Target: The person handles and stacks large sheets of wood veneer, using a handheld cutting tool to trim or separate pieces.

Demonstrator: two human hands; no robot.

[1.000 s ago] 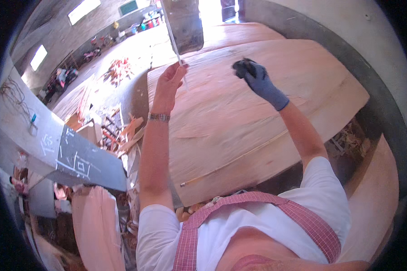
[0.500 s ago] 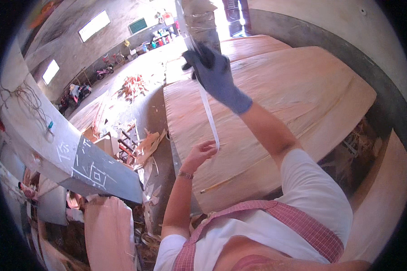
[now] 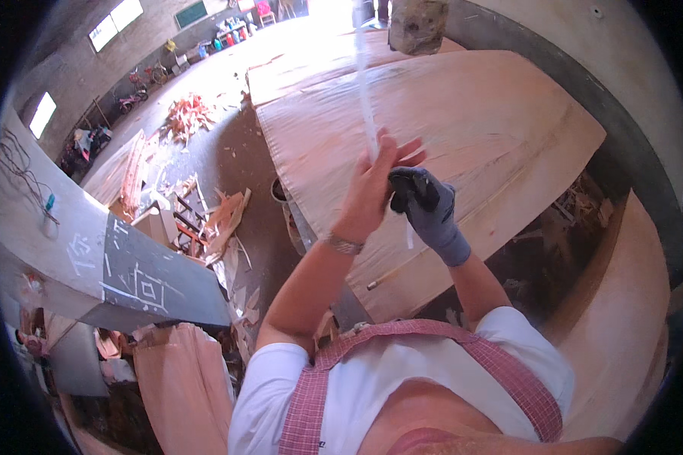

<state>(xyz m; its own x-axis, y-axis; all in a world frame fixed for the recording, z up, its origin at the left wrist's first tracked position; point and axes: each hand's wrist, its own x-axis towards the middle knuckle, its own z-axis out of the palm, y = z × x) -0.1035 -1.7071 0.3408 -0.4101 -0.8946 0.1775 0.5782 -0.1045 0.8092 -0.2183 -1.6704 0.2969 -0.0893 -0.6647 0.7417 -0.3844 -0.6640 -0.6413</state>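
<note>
A long pale strip (image 3: 365, 98) runs down from above, in front of the large sheet-covered pile. My bare left hand (image 3: 364, 189), with a metal band at the wrist, has the strip between thumb and palm, its other fingers stretched to the right. Close beside it, my right hand (image 3: 426, 208) wears a grey glove with dark fingertips. Its fingers are curled, and a short white tail of the strip hangs below it. The strip's path between the two hands is hidden. A brownish wrapped block (image 3: 418, 26) hangs near the top edge.
Beneath my hands spreads a wide pile of thin wood sheets (image 3: 501, 121), with a thin stick (image 3: 383, 280) near its front edge. A grey pillar (image 3: 167, 284) stands left. Wood scraps (image 3: 190, 117) litter the floor. A curved sheet (image 3: 607, 303) rises at the right.
My right hand has dropped from high on the strip to beside my left hand. My left hand has risen along the strip. The view has shifted, and the hanging block now appears farther right.
</note>
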